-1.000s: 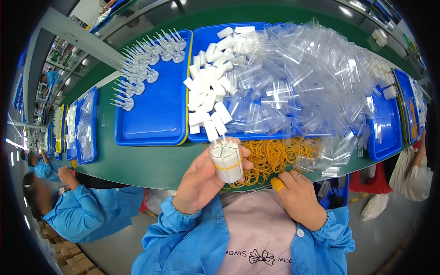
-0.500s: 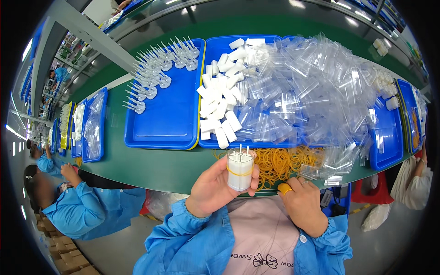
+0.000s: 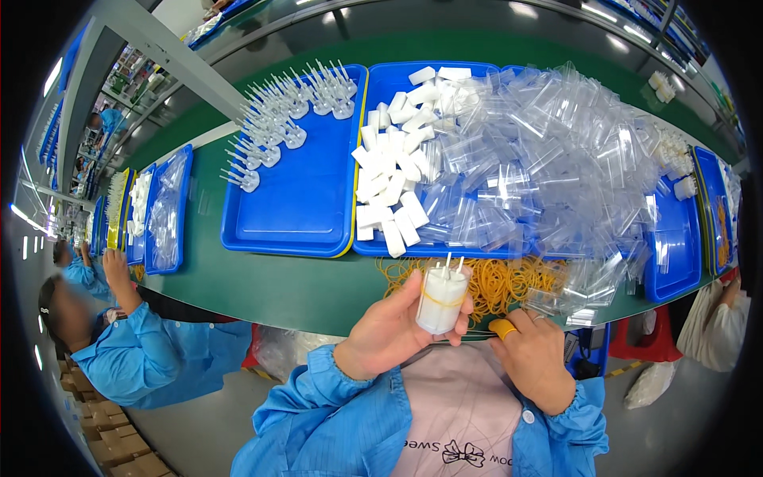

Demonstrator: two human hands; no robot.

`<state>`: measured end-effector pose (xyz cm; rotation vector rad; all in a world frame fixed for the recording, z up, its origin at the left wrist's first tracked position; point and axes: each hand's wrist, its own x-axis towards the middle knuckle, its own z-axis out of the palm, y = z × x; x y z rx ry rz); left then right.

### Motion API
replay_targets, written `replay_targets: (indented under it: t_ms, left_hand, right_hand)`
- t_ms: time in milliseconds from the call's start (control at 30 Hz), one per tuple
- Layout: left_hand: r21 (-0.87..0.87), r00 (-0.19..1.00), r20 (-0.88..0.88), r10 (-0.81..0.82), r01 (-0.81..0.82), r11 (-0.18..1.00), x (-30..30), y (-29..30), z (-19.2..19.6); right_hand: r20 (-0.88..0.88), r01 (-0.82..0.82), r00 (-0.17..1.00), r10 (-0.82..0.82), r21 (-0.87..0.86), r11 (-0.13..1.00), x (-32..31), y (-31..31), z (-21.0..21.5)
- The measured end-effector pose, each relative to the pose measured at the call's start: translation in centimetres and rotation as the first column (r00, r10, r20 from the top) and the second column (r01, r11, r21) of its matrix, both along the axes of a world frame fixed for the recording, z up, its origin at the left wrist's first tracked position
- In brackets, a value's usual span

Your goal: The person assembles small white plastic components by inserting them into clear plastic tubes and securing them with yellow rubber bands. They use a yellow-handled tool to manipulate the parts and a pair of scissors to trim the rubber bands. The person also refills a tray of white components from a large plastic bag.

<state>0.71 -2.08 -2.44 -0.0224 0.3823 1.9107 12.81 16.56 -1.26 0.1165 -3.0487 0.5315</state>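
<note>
My left hand (image 3: 393, 326) holds a small white bundle (image 3: 441, 298) upright, with a yellow rubber band around it and thin white sticks poking out of its top. My right hand (image 3: 534, 358) rests at the table's near edge beside the pile of yellow rubber bands (image 3: 497, 280); a yellow cot covers one fingertip, and whether it grips a band I cannot tell. Behind lie white oblong pieces (image 3: 393, 179) and a heap of clear plastic sleeves (image 3: 548, 159) in a blue tray (image 3: 397, 79).
A second blue tray (image 3: 294, 207) at the left holds several clear pronged parts (image 3: 278, 123) along its far side. More blue trays stand at the right (image 3: 675, 254) and far left (image 3: 163, 215). Another person in blue (image 3: 119, 342) works at the left on the green table (image 3: 262, 286).
My left hand has shifted the banded bundle slightly right and lower, keeping it upright. My right hand stays by the rubber bands.
</note>
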Motion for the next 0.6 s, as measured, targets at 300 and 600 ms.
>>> replay_targets:
  t_ms: [300,600]
  left_hand:
    - [0.041,0.99,-0.02,-0.14,0.141,0.989,1.3,1.9,0.7]
    - [0.154,0.961,0.026,-0.277,0.27,0.951,2.2,3.1,1.3]
  right_hand:
    - [-0.193,0.038,0.967,-0.165,-0.533,0.846,0.7,1.9,3.6]
    - [-0.078,-0.041,0.993,-0.086,-0.929,0.367,-0.1,2.0,3.1]
